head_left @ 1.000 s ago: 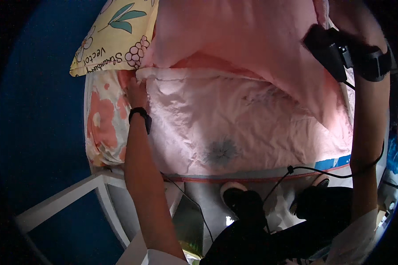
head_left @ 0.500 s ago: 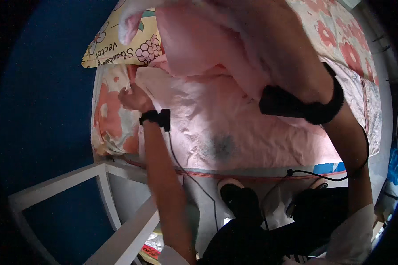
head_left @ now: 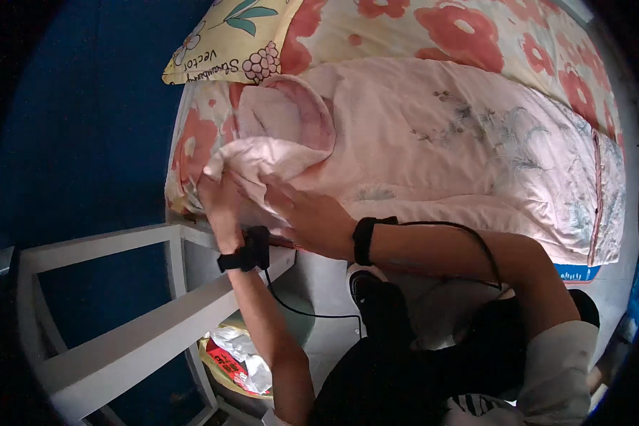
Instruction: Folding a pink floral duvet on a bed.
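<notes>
A pink quilt [head_left: 419, 163] with grey floral print lies over the bed, and its left end is turned up in a loose, rumpled fold. At that end, my left hand [head_left: 222, 202] has its fingers closed on the pale edge of the quilt. Just to its right, my right hand [head_left: 312, 220] rests against the same folded part, fingers stretched out toward the left hand. Part of each hand's fingertips is lost in the cloth folds. Both wrists carry black straps with cables.
Beyond the quilt are a yellow printed pillow [head_left: 227, 46] and red-flowered bedding [head_left: 376, 35]. A white metal frame [head_left: 135, 330] stands at the lower left, above a bin [head_left: 243, 387] with wrappers. A blue wall [head_left: 85, 142] borders the left.
The lifted pink quilt has come down and lies spread across the bed. My right hand has swung down and left to join my left hand, which has moved slightly lower at the quilt's edge.
</notes>
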{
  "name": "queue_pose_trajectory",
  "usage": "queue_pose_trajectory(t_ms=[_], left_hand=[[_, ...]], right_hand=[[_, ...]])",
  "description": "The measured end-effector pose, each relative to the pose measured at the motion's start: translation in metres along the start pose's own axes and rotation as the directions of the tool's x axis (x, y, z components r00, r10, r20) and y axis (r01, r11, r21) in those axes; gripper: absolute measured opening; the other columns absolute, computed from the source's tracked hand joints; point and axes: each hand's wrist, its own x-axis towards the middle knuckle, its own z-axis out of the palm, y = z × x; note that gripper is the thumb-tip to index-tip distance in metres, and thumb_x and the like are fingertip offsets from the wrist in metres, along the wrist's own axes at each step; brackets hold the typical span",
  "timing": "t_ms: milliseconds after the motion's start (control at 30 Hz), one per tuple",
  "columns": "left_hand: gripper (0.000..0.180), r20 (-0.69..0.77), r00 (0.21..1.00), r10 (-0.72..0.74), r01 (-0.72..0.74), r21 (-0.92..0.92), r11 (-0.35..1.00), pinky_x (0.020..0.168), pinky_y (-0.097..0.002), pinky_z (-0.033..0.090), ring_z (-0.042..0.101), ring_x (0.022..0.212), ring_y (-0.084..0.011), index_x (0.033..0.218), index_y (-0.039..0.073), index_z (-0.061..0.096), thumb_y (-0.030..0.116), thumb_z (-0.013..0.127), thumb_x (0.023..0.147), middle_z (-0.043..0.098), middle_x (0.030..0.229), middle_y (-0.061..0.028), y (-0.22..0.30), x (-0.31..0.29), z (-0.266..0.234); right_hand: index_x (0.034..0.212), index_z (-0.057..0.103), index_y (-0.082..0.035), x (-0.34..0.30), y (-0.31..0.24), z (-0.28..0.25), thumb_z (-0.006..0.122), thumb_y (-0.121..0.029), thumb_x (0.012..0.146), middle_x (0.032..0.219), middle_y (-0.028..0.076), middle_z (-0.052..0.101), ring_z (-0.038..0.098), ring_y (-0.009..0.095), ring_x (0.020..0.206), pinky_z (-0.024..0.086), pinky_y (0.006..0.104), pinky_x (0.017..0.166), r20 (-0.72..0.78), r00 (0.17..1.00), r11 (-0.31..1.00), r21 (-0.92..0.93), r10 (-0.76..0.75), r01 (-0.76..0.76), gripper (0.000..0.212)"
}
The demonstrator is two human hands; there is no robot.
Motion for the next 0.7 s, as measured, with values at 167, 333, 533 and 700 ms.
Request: queue_pose_trajectory(t_ms=[167, 333, 533, 700], left_hand=[[0.035, -0.527, 0.846, -0.085, -0.177, -0.427, 0.887, 0.093, -0.0369, 0.048, 0.057, 0.108, -0.0222, 0.124, -0.005, 0.056, 0.021, 0.05, 0.101, 0.06, 0.122, -0.0129, -0.054, -0.037, 0.019], [0.043, -0.706, 0.65, -0.281, -0.091, -0.44, 0.893, 0.095, -0.0405, 0.046, 0.056, 0.109, -0.0242, 0.131, -0.005, 0.046, 0.018, 0.054, 0.095, 0.055, 0.128, -0.0164, -0.116, -0.061, 0.058], [0.051, -0.693, 0.719, 0.05, 0.549, 0.612, 0.569, 0.092, -0.045, 0.051, 0.059, 0.111, -0.0374, 0.132, -0.001, 0.049, 0.014, 0.066, 0.085, 0.059, 0.126, -0.0202, -0.156, -0.062, 0.106], [0.066, -0.157, 0.984, 0.086, -0.007, 0.443, 0.896, 0.107, -0.053, 0.034, 0.045, 0.127, -0.0411, 0.135, 0.0, 0.047, 0.039, 0.064, 0.084, 0.052, 0.132, -0.0249, -0.096, 0.022, 0.123]], right_hand=[[0.146, 0.031, -0.001, -0.09, 0.054, 0.01, 0.072, -0.037, 0.083, 0.134, 0.022, 0.046, 0.057, 0.038, 0.11, 0.051, 0.0471, 0.085, 0.3, 0.948, 0.862, -0.502, 0.106, 0.062, 0.083], [0.146, 0.033, -0.003, -0.136, 0.081, -0.047, 0.062, -0.029, 0.088, 0.14, 0.025, 0.047, 0.054, 0.038, 0.12, 0.045, 0.0506, 0.095, 0.62, 0.676, 0.894, -0.428, 0.399, -0.135, 0.069], [0.143, 0.039, -0.002, -0.214, 0.116, -0.057, 0.055, -0.026, 0.09, 0.123, 0.018, 0.057, 0.057, 0.032, 0.112, 0.051, 0.0428, 0.086, 0.577, 0.752, 0.756, -0.633, 0.318, 0.167, 0.06], [0.14, 0.044, -0.001, -0.227, 0.117, -0.054, 0.052, -0.022, 0.092, 0.127, 0.018, 0.057, 0.057, 0.032, 0.113, 0.05, 0.042, 0.087, 0.596, 0.776, 0.737, -0.617, 0.207, 0.277, 0.053]])
